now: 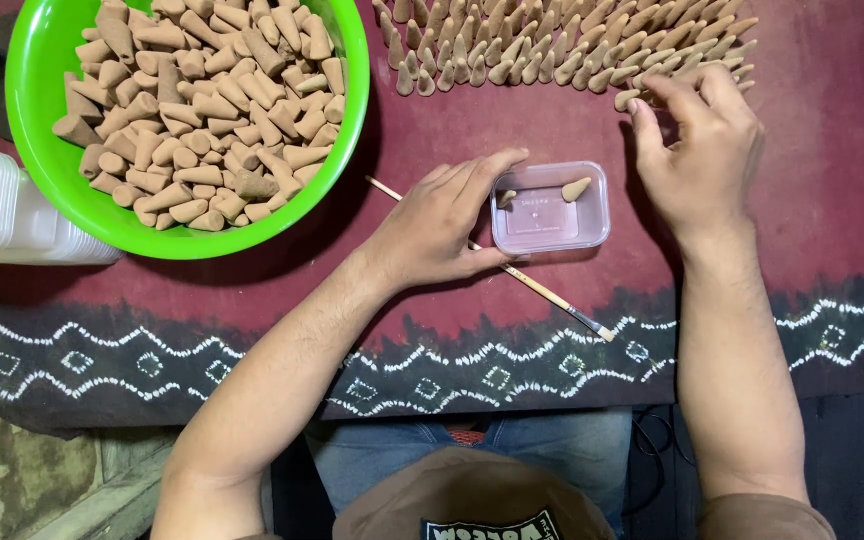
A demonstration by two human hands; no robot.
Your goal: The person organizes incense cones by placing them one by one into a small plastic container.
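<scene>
- The small clear plastic box [550, 208] lies open-topped and flat on the counter, just below the rows of cones.
- Two tan cones [576, 189] lie on their sides inside the box, near its far wall.
- One tan cone [627, 100], above-right of the box, sits at the rows' edge.

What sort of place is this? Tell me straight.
Likely a small handcraft workspace for making incense cones: a green bowl heaped with cones, rows of cones on a patterned maroon cloth, and a thin brush.
</scene>
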